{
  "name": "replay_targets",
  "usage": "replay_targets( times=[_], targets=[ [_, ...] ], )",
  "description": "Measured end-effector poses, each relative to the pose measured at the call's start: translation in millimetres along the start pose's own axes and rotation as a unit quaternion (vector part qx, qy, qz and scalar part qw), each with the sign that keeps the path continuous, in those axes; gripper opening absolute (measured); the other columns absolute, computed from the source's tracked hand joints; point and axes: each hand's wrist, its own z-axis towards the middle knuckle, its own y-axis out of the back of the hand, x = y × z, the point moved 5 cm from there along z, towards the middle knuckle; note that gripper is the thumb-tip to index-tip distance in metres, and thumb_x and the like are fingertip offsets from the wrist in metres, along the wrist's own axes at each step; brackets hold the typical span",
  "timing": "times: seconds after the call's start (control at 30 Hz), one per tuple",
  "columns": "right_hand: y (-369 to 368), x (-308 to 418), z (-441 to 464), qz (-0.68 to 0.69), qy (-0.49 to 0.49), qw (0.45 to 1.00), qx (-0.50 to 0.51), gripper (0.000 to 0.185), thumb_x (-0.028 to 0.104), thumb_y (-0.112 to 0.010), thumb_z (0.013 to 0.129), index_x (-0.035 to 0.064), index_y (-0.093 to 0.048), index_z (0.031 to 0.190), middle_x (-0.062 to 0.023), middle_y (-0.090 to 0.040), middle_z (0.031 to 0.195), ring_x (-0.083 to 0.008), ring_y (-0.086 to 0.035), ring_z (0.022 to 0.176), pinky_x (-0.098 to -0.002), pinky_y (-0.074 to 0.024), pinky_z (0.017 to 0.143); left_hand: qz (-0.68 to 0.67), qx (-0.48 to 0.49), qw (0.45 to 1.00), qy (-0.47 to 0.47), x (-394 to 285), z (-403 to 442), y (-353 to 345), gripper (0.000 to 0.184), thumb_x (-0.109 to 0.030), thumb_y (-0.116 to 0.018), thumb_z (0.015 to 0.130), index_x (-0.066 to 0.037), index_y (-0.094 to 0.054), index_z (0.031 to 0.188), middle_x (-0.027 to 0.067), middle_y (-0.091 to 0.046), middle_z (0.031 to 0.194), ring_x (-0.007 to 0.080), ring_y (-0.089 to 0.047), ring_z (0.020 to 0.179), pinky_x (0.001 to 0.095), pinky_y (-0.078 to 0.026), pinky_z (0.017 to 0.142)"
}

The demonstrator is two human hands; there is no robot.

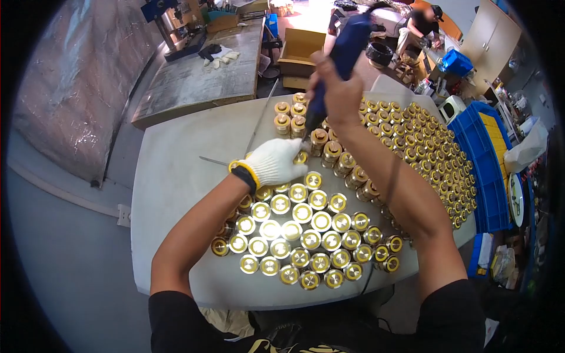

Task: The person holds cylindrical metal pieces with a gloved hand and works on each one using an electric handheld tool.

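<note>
My left hand (275,162), in a white knit glove with a yellow cuff, has its fingers round a small brass-coloured cylinder (301,157). My bare right hand (338,91) is wrapped round a dark blue power tool (348,47), held upright. The tool's narrow lower end points down beside my gloved fingertips; whether it touches the cylinder cannot be made out. Shiny cylinders with yellow-ringed tops (302,212) stand in a group nearer my body. More cylinders with copper-coloured tops (331,150) stand beyond and to the right of my hands.
Thin metal rods (263,115) lie on the pale table (170,194) at the left. Blue crates (482,170) line its right side. Behind are a workbench (218,76) with gloves (222,55), a cardboard box (301,47) and a seated person (421,29).
</note>
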Motion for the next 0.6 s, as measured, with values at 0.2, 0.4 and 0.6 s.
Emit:
replay_targets(
  times=[0.2, 0.4, 0.6],
  targets=[
    [32.6, 11.3, 29.0, -0.012, 0.051, 0.998, -0.018, 0.036, 0.034, -0.078, 0.089, 0.005, -0.057, 0.081, -0.0064, -0.06, 0.064, -0.0161, -0.059, 0.049, -0.0297, -0.0505, 0.049, -0.055, 0.116, 0.989, 0.071, -6.6, -6.7, 3.7, 0.044, -0.043, -0.056, 0.095, -0.006, -0.065, 0.117, 0.0218, -0.072, 0.099, 0.0391, -0.069, 0.093, 0.046, -0.053, 0.085],
    [41.6, -6.9, 24.4, -0.052, 0.015, 0.998, -0.012, 0.037, 0.034, -0.079, 0.089, 0.006, -0.057, 0.08, -0.0056, -0.06, 0.064, -0.0154, -0.06, 0.05, -0.0288, -0.0497, 0.049, 0.081, -0.084, 0.988, 0.096, -16.7, 31.9, 2.5, 0.044, -0.043, -0.064, 0.09, -0.008, -0.063, 0.117, 0.0177, -0.072, 0.093, 0.0357, -0.071, 0.086, 0.0464, -0.055, 0.075],
    [43.8, -19.7, 24.7, -0.053, 0.006, 0.999, 0.0, 0.038, 0.036, -0.078, 0.09, 0.006, -0.057, 0.08, -0.0054, -0.06, 0.064, -0.0151, -0.06, 0.051, -0.0271, -0.0481, 0.051, 0.112, -0.039, 0.99, 0.077, -3.8, 56.7, -8.7, 0.041, -0.036, -0.067, 0.085, -0.005, -0.059, 0.11, 0.0191, -0.071, 0.092, 0.0373, -0.07, 0.087, 0.0499, -0.054, 0.076]
  ],
)
